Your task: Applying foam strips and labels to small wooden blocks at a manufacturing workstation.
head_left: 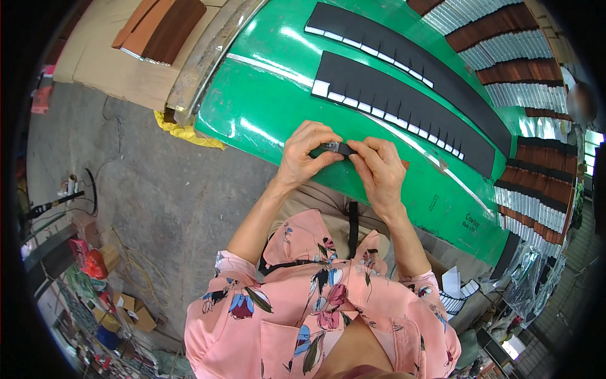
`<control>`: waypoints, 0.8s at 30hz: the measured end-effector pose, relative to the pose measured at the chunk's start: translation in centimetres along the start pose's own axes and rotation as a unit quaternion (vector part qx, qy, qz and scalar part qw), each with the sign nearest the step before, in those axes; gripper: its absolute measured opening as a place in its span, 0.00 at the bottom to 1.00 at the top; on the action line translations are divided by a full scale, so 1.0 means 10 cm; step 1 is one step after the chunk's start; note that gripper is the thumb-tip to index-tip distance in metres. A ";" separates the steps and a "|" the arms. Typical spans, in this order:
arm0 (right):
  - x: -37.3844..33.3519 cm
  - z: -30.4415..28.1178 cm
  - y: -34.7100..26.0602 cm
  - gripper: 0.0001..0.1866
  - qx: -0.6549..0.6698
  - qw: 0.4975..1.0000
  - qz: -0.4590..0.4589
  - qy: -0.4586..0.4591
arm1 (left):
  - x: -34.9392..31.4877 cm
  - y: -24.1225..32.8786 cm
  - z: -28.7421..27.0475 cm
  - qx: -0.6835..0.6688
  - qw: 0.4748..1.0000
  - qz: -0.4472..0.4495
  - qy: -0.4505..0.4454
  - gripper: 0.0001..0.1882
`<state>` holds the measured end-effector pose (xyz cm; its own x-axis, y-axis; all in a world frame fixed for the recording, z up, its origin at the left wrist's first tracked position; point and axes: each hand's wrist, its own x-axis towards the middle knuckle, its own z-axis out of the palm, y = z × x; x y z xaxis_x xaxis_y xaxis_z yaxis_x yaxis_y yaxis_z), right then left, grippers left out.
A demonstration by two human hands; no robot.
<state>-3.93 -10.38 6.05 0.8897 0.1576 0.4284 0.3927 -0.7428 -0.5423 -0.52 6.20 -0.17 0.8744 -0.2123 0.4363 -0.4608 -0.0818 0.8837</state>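
Observation:
Both hands meet over the near edge of the green table (265, 114). My left hand (307, 151) is closed, its thumb and fingers pinching the left end of a dark strap (345, 149) with a shiny, silvery piece on it. Opposite it, my right hand (379, 167) is closed on the strap's right part, fingertips pressed together. A small reddish-brown end shows beside the right hand; whether it belongs to the strap I cannot tell. Beyond the hands lie two long fanned rows of black strips, the nearer row (404, 104) and the farther row (404, 47), with white pieces along their near-left edges.
Brown strips with silvery ends (536, 164) are stacked in rows along the table's right side. At the upper left, a brown bundle (161, 31) rests on a cardboard-covered surface (95, 57). A yellow cloth (186, 132) hangs by the table corner. Clear plastic bags (536, 278) hang at right.

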 end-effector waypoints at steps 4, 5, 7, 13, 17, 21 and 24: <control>0.00 0.00 -0.01 0.14 -0.006 1.000 -0.010 0.003 | 0.01 0.01 0.01 0.009 1.000 0.010 0.011 0.17; 0.00 0.00 -0.01 0.14 -0.005 1.000 -0.010 0.003 | 0.01 0.01 0.01 0.008 1.000 0.010 0.011 0.17; 0.00 0.00 0.00 0.15 -0.009 1.000 -0.008 0.003 | 0.00 0.01 0.01 0.006 1.000 0.010 0.011 0.17; 0.00 0.01 0.00 0.16 -0.009 1.000 -0.016 0.005 | -0.01 0.00 0.01 0.003 1.000 0.007 0.004 0.17; -0.02 0.00 0.06 0.16 0.013 1.000 -0.010 0.002 | -0.01 -0.02 0.00 0.002 1.000 -0.001 -0.006 0.16; 0.01 -0.06 0.06 0.15 0.110 0.992 0.063 -0.006 | 0.00 0.00 0.00 -0.009 1.000 -0.009 -0.009 0.16; 0.01 -0.06 0.06 0.15 0.054 0.998 0.006 -0.011 | -0.02 0.03 0.00 -0.019 0.999 -0.046 0.000 0.15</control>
<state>-3.72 -11.16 6.20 0.8987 0.1641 0.4066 0.4039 -0.6707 -0.6221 -0.89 6.20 0.02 0.9131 -0.2052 0.3524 -0.3717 -0.0635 0.9262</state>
